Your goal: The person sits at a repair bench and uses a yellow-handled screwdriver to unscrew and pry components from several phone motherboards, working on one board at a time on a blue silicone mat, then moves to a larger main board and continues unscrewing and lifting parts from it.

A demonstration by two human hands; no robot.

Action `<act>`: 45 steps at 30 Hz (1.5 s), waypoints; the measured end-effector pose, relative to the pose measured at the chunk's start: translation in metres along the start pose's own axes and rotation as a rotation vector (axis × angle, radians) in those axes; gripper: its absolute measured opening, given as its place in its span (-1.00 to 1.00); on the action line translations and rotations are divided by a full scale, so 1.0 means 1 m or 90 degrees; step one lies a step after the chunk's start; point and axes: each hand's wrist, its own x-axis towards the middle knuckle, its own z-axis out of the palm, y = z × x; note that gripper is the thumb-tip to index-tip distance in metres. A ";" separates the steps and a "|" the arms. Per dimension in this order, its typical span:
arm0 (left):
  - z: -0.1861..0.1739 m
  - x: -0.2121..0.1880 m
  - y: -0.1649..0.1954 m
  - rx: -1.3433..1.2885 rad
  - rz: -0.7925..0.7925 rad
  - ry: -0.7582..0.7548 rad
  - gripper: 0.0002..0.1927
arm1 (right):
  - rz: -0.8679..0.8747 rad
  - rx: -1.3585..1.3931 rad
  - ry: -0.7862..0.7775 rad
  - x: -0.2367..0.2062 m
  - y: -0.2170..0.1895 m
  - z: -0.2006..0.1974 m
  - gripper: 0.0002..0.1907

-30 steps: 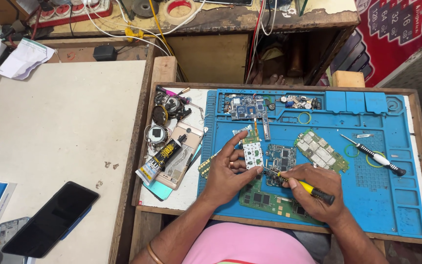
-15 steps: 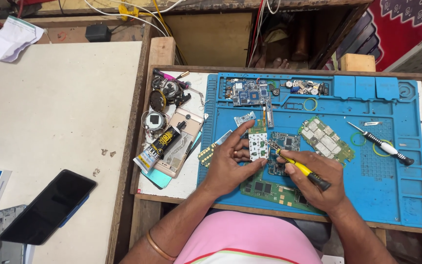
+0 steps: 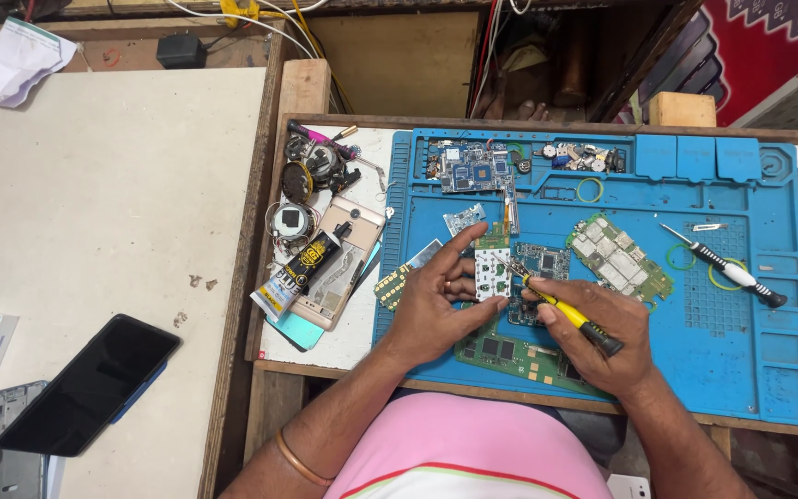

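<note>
**Small board held over the blue mat, screwdriver tip on it**

I see the small circuit board [image 3: 491, 268], white keypad face up with a green end, pinched in my left hand [image 3: 441, 300] just above the blue work mat [image 3: 787, 370], near its front left part. The fingers are closed around the board's left edge and underside. My right hand [image 3: 598, 337] is wrapped tight around a yellow-handled screwdriver [image 3: 570, 314], whose tip meets the board's right edge.

Directly under and between the hands lie a dark blue board [image 3: 542, 263] and a long green board [image 3: 519, 356] at the mat's near edge. Just right of them sits a tilted green keypad board [image 3: 621, 259], well clear of my knuckles. A second screwdriver with a black-and-white handle [image 3: 727, 268] lies further right, beside green rubber rings. At the mat's far edge rests a larger blue board [image 3: 473, 171] and a cluster of small parts [image 3: 579, 157].

The mat sits in a shallow wooden tray [image 3: 274, 231]. On the tray's white strip to the left are a glue tube [image 3: 302, 268] lying across a gold phone back [image 3: 339, 268], with round parts and a pink-handled tool behind them.

Left again is a pale worktop [image 3: 94, 185], carrying a black phone [image 3: 90, 383] near its front and crumpled paper [image 3: 16, 60] at the back. Cables hang over a wooden shelf beyond the tray.
</note>
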 end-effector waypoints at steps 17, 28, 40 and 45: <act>0.000 0.003 -0.001 -0.010 -0.008 -0.004 -0.10 | -0.009 -0.027 -0.004 0.004 -0.001 -0.002 -0.71; 0.002 0.003 -0.002 0.008 -0.016 0.000 -0.09 | -0.007 -0.026 -0.009 0.003 -0.003 -0.005 -0.71; 0.002 0.005 0.001 0.024 0.002 -0.010 -0.11 | -0.032 -0.060 0.013 0.003 -0.003 -0.004 -0.70; 0.004 0.005 0.001 0.013 -0.017 -0.011 -0.10 | -0.032 -0.056 0.011 0.003 -0.002 -0.005 -0.71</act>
